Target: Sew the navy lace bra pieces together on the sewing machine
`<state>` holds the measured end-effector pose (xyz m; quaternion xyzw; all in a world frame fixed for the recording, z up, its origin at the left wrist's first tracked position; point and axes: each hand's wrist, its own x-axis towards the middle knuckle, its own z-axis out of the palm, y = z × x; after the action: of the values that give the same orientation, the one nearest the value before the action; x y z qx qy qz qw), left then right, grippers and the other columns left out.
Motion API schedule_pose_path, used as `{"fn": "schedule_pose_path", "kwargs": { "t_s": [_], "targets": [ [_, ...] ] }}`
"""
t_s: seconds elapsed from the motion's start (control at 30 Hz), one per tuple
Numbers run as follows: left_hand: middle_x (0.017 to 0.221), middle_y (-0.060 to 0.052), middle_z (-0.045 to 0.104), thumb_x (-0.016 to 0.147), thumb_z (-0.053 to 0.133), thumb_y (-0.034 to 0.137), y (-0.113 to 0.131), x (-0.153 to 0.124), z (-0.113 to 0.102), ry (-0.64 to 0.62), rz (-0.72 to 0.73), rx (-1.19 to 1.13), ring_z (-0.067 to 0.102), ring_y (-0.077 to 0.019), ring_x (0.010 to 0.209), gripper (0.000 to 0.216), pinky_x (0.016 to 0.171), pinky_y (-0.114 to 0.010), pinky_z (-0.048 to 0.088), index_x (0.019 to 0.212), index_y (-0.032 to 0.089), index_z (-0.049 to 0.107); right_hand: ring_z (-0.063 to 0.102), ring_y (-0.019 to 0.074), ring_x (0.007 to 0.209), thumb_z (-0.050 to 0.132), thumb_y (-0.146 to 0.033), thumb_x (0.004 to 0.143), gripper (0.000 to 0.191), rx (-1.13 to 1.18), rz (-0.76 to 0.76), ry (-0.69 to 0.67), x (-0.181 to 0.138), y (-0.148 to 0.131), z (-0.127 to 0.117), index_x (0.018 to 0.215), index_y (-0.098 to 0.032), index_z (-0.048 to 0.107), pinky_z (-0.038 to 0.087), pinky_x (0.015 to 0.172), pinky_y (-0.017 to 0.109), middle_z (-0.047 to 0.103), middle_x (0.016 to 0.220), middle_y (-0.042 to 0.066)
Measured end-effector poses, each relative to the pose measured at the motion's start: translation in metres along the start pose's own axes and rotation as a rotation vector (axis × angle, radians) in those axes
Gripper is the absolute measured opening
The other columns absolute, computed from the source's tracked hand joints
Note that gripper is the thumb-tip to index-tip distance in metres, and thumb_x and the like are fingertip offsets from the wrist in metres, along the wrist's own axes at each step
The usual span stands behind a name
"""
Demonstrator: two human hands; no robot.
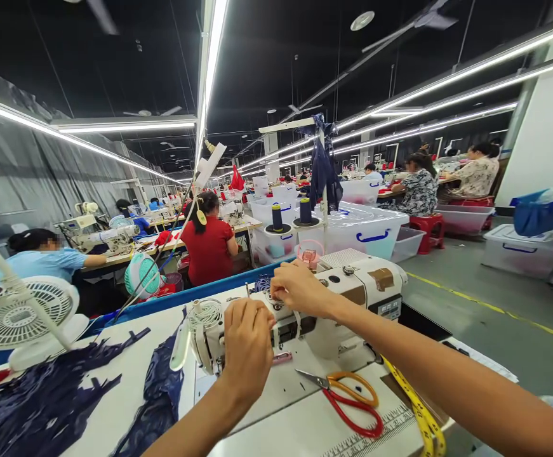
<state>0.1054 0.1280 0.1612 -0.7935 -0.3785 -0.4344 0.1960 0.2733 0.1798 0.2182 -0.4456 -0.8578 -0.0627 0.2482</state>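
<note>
A white sewing machine [352, 285] stands on the white table [305, 425] in front of me. My left hand [247, 343] is closed in front of the machine's head, its fingers curled near the needle end; what they pinch is hidden. My right hand [299, 287] rests on top of the machine arm, fingers pinched together at the thread guides. Two dark blue thread cones [305, 211] stand behind the machine. Dark blue lace fabric [52, 400] lies on the table to the left.
Red-and-orange scissors [352, 397] and a yellow tape measure [419, 412] lie by the machine's base. A white fan [19, 317] stands at the left. Clear plastic bins [366, 228] sit behind. Other people sew at benches further back and right. A concrete aisle runs along the right.
</note>
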Motion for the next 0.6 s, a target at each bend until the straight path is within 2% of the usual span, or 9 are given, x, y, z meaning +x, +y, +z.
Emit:
{"fn": "schedule_pose_path", "kwargs": {
  "t_s": [0.13, 0.23, 0.43, 0.6],
  "targets": [
    [0.090, -0.004, 0.061, 0.090, 0.052, 0.006, 0.002, -0.029, -0.025, 0.049, 0.025, -0.118, 0.050, -0.0218, 0.091, 0.014, 0.089, -0.041, 0.037, 0.085, 0.017, 0.059, 0.054, 0.0175, 0.082, 0.061, -0.015, 0.083, 0.018, 0.018, 0.048, 0.055, -0.029, 0.008, -0.003, 0.070, -0.020, 0.071, 0.027, 0.078, 0.033, 0.067, 0.076, 0.003],
    [0.093, -0.005, 0.061, 0.089, 0.052, 0.004, 0.002, -0.035, -0.032, 0.050, 0.005, -0.166, 0.050, -0.0220, 0.094, 0.015, 0.088, -0.041, 0.037, 0.087, 0.018, 0.059, 0.055, 0.0158, 0.075, 0.064, -0.018, 0.082, 0.013, 0.081, 0.106, 0.081, -0.040, 0.022, -0.004, 0.072, -0.021, 0.072, 0.030, 0.072, 0.030, 0.066, 0.074, 0.002],
    [0.090, -0.005, 0.060, 0.090, 0.049, 0.009, 0.005, -0.017, -0.017, 0.010, -0.072, -0.185, 0.052, -0.0225, 0.091, 0.015, 0.082, -0.039, 0.039, 0.082, 0.019, 0.057, 0.054, 0.0155, 0.070, 0.063, -0.022, 0.080, 0.012, 0.186, 0.166, 0.089, -0.037, 0.031, -0.001, 0.071, -0.019, 0.070, 0.035, 0.065, 0.027, 0.064, 0.071, 0.002],
    [0.091, -0.005, 0.061, 0.091, 0.049, 0.012, 0.003, -0.014, -0.012, -0.019, -0.137, -0.260, 0.052, -0.0221, 0.091, 0.014, 0.084, -0.039, 0.039, 0.083, 0.019, 0.058, 0.054, 0.0139, 0.068, 0.056, -0.025, 0.086, 0.017, 0.297, 0.154, 0.047, -0.048, 0.017, -0.013, 0.072, -0.018, 0.062, 0.039, 0.061, 0.024, 0.062, 0.072, 0.001]
  ]
}}
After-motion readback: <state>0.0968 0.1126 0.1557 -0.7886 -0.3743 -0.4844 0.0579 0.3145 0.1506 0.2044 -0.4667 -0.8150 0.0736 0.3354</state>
